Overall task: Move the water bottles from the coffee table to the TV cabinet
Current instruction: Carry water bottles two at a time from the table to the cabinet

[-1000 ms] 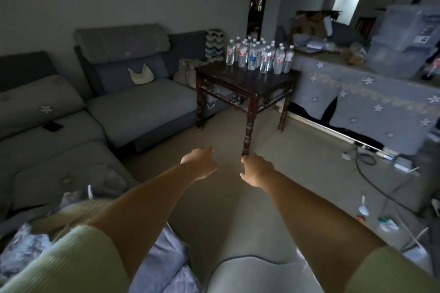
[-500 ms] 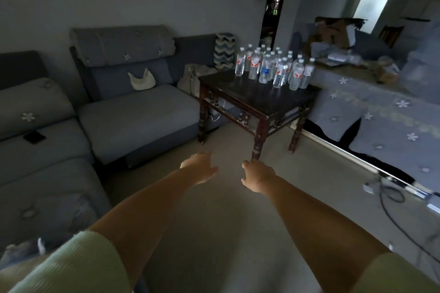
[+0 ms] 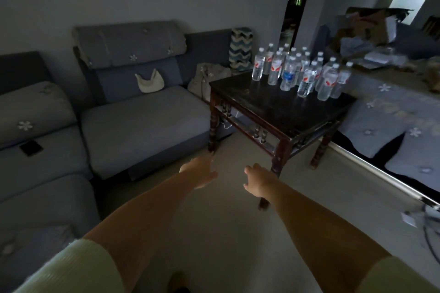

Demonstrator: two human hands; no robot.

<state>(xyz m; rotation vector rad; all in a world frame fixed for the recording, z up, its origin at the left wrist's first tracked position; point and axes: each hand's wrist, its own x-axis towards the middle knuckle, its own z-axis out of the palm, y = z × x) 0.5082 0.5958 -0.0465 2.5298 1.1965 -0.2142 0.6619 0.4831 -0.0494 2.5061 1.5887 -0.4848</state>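
A grey sofa (image 3: 142,121) is sitting along the left wall, with a small pale bag (image 3: 150,82) resting on its seat back. The left hand (image 3: 200,171) is reaching forward over the floor at the end of an outstretched bare arm, fingers relaxed and holding nothing. Just beside it, the right hand (image 3: 258,183) is extending the same way, loosely curled and gripping nothing, overlapping the near leg of the dark wooden coffee table (image 3: 273,112). The water bottles (image 3: 302,74) are standing upright, clustered at the table's far right corner, well apart from both hands.
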